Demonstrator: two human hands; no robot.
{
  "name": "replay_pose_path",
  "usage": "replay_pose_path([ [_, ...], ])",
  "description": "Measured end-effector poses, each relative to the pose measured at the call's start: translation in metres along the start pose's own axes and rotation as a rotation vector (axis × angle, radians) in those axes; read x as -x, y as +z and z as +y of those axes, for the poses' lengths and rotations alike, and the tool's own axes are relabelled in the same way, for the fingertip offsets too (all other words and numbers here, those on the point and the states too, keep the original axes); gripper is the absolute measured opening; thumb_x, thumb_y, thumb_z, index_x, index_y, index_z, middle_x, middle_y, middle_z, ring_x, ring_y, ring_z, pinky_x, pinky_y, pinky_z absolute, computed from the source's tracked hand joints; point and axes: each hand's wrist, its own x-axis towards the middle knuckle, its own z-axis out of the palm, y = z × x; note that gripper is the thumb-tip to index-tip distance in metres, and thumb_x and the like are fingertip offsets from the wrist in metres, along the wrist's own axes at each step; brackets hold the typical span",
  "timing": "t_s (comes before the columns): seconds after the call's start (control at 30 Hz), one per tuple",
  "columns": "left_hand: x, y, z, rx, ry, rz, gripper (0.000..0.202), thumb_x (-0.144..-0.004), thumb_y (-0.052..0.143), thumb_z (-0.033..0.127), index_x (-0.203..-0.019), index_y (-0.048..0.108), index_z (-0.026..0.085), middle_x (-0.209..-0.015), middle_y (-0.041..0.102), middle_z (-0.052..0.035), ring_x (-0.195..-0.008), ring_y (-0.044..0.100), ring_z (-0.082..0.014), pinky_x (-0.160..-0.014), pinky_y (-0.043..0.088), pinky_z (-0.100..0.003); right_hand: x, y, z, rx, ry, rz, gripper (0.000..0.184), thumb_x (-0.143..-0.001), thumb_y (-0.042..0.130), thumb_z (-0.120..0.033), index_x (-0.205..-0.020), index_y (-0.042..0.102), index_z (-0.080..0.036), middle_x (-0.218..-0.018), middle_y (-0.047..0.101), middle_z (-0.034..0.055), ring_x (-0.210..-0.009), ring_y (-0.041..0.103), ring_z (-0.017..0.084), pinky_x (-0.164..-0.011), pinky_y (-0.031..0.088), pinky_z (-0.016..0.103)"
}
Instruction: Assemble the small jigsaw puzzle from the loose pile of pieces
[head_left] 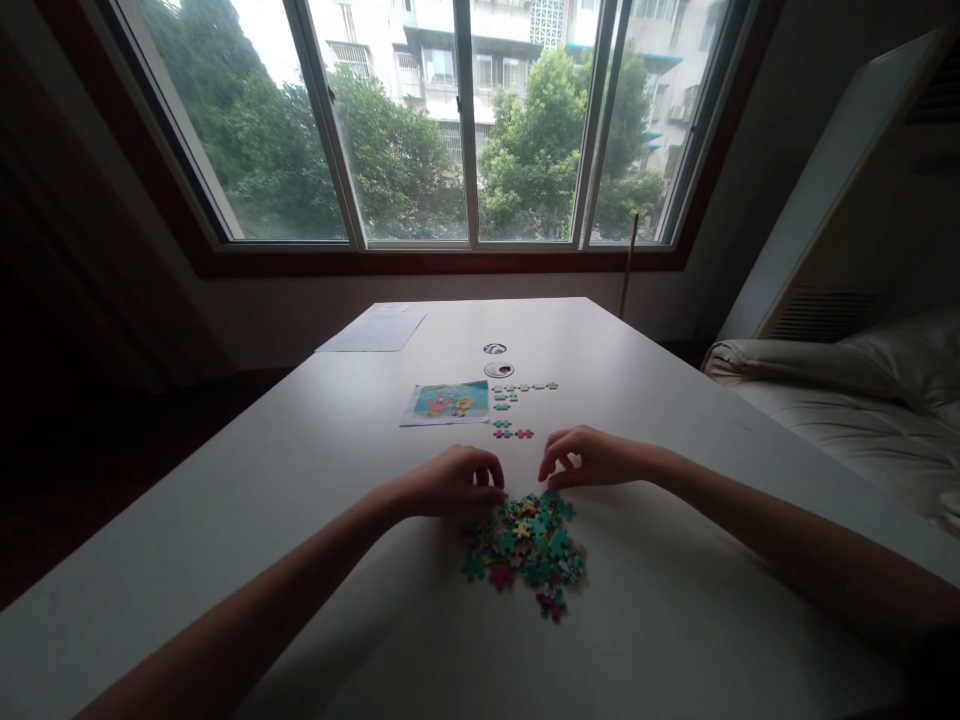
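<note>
Table (225, 480), white, broad and smooth-topped, runs toward the window (405, 150). Near its far left corner lies a plain white paper sheet (373, 332); closer in, a smaller sheet printed with a turquoise cartoon picture (450, 402). A loose heap of green, yellow and pink jigsaw pieces (529, 540) sits just this side of the hands. The left hand (457, 480) curls thumb and fingers close together at the heap's far edge; the right hand (587, 456) has bent fingers slightly parted from its thumb. Whether either pinches a piece, I cannot tell. Beyond lie two round black-and-white discs (499, 370). Single pieces (523, 387) should be light, stiff and slidey, knobs bendable: best gripped by opposite edges.
</note>
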Motion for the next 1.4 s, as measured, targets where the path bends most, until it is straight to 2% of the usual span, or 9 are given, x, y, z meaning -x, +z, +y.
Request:
replay_pose_path([
  [0.23,-0.002,0.000,0.012,0.003,0.031,-0.027,0.019,-0.076,0.052,0.027,-0.087,0.063,0.017,-0.067,0.059,0.0002,-0.060,0.052,-0.0108,-0.054,0.038,-0.018,0.006,0.005,0.008,0.040,0.025,0.066,0.016,-0.076,0.058,-0.028,-0.086,0.067,-0.020,-0.076,0.056,0.0021,-0.058,0.049,0.006,-0.056,0.041,0.017],
  [0.5,-0.001,-0.001,0.010,-0.019,0.054,-0.008,0.019,-0.077,0.051,0.027,-0.087,0.063,0.018,-0.068,0.060,0.0001,-0.060,0.051,-0.0107,-0.056,0.038,-0.019,0.006,0.005,0.007,0.033,0.036,0.063,0.022,-0.073,0.061,-0.033,-0.090,0.065,-0.019,-0.080,0.055,0.0024,-0.061,0.050,0.007,-0.057,0.042,0.017],
  [0.73,-0.002,0.001,0.008,-0.014,0.058,-0.002,0.019,-0.076,0.050,0.027,-0.086,0.063,0.018,-0.067,0.059,0.0003,-0.059,0.051,-0.0104,-0.055,0.038,-0.019,0.003,0.006,0.004,0.052,0.063,0.044,0.016,-0.072,0.061,-0.026,-0.085,0.063,-0.016,-0.083,0.055,0.0030,-0.065,0.049,0.008,-0.059,0.041,0.019],
  [0.93,-0.004,0.001,0.010,-0.011,0.065,-0.003,0.019,-0.077,0.050,0.027,-0.087,0.063,0.017,-0.068,0.059,-0.0002,-0.059,0.050,-0.0102,-0.054,0.038,-0.018,0.003,0.004,-0.003,0.075,0.028,0.022,0.022,-0.072,0.058,-0.015,-0.092,0.063,-0.018,-0.086,0.055,0.0037,-0.072,0.051,0.010,-0.066,0.042,0.021],
  [1.17,-0.003,0.000,0.012,-0.014,0.059,-0.008,0.020,-0.078,0.050,0.028,-0.086,0.063,0.016,-0.067,0.059,0.0000,-0.059,0.050,-0.0101,-0.054,0.038,-0.018,0.001,0.005,-0.008,0.134,0.071,0.010,0.018,-0.068,0.058,-0.012,-0.085,0.061,-0.015,-0.081,0.056,0.0036,-0.072,0.049,0.011,-0.064,0.041,0.021],
  [1.27,-0.003,0.000,0.012,-0.014,0.061,-0.002,0.020,-0.078,0.050,0.028,-0.087,0.063,0.016,-0.067,0.059,0.0002,-0.059,0.050,-0.0102,-0.055,0.038,-0.018,-0.001,0.006,-0.008,0.127,0.056,0.039,0.016,-0.068,0.058,-0.012,-0.084,0.060,-0.015,-0.078,0.057,0.0021,-0.070,0.049,0.011,-0.063,0.041,0.022],
  [1.4,-0.004,0.001,0.011,-0.001,0.048,0.029,0.020,-0.078,0.049,0.029,-0.086,0.063,0.017,-0.067,0.060,0.0003,-0.060,0.051,-0.0106,-0.055,0.038,-0.019,-0.002,0.007,-0.015,0.032,0.001,0.131,0.022,-0.076,0.052,-0.014,-0.096,0.059,-0.016,-0.082,0.059,0.0033,-0.073,0.051,0.011,-0.067,0.042,0.023],
])
